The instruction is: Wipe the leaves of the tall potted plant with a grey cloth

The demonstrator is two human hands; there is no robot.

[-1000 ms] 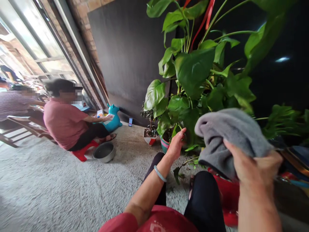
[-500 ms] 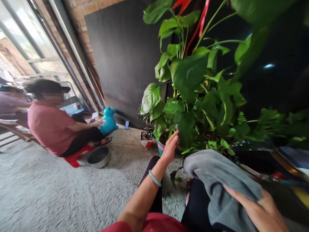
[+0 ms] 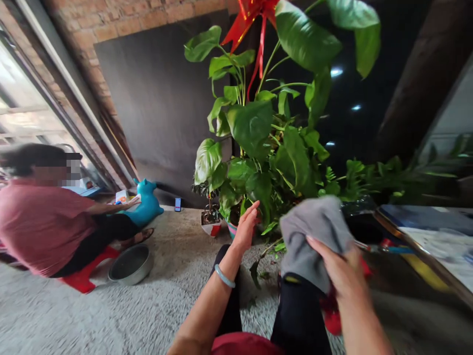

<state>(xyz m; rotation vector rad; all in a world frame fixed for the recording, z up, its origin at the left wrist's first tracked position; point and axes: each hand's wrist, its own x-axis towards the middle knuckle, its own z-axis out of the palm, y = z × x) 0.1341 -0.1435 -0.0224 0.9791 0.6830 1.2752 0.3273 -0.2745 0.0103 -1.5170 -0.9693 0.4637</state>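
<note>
My right hand grips a grey cloth, which bunches up in front of the thumb and drapes over my right knee. A pale green bangle circles my left wrist. My left hand reaches forward with its fingers stretched out, holding nothing that I can see. Its fingertips are at the lower leaves of a large potted plant; whether they touch is unclear. The plant has broad glossy leaves and a red ribbon bow near its top.
On the left a person in a pink shirt sits on a red stool, one hand at a blue animal figure. A metal basin stands beside them. A small pot and a phone are against the dark board.
The view has swung right. The grey cloth has been gathered up and moved left, nearer my left hand. My left hand keeps its outstretched pose by the leaves.
</note>
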